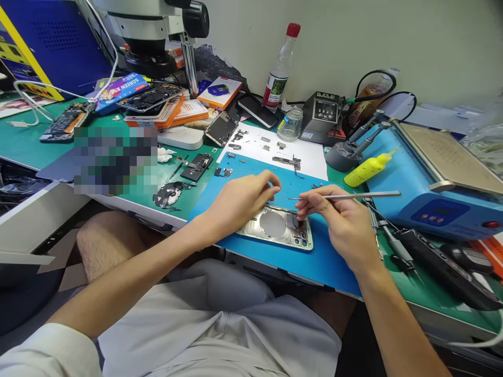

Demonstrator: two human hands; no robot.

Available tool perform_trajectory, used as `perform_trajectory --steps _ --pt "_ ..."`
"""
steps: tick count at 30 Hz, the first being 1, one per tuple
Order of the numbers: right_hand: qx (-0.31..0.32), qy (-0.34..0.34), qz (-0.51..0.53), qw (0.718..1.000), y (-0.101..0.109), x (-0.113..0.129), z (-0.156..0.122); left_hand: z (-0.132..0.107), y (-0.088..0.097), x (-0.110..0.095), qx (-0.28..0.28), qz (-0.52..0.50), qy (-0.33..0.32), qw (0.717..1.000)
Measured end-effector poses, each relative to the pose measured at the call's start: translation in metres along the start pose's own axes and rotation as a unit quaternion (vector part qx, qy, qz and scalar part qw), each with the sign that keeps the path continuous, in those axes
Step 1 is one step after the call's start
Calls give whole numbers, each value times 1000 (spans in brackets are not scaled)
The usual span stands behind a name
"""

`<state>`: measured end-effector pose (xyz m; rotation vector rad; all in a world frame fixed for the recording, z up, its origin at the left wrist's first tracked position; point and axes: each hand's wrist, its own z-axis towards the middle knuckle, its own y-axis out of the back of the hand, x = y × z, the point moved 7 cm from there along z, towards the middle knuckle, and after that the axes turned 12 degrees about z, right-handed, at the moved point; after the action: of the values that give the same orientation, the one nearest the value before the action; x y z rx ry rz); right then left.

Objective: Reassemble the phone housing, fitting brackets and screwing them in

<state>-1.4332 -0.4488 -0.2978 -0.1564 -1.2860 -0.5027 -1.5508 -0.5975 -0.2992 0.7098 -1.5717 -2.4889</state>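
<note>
Phone shell (275, 229) lies flat on our blue mat (251, 167); our left hand (243, 201) steadies its upper edge, fingertips drawn narrow (holding anything, we cannot tell), while our right hand (340, 222) pinches a thin metal tool (353, 196) pen-fashion for fine control.

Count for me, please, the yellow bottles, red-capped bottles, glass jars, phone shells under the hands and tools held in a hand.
Yellow bottle: 1
Red-capped bottle: 1
Glass jar: 1
Phone shell: 1, under the left hand
Metal tool: 1, held in the right hand
Total: 5
</note>
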Motion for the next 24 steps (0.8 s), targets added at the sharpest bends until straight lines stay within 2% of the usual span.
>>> perform_trajectory --steps 2,4,6,8,10,16,21,24 --pt "-6 73 -48 996 0 10 -6 1 1 9 18 -128 53 990" --pt "13 138 -81 987 -4 17 -13 2 -2 13 46 -231 74 969" --pt "52 213 -140 966 -12 23 -20 3 -5 12 66 -257 64 962" --pt "83 286 -217 930 -21 28 -27 3 -7 11 75 -267 59 959" --pt "100 330 -273 898 -26 30 -31 2 -9 11 78 -267 57 959" --pt "120 336 -288 889 -31 30 -30 1 -7 9 52 -226 38 972" --pt "91 284 -239 924 -27 25 -24 0 -6 1 10 -134 -11 991" --pt "70 250 -226 939 -26 23 -21 -2 -9 -6 4 -72 -43 996"
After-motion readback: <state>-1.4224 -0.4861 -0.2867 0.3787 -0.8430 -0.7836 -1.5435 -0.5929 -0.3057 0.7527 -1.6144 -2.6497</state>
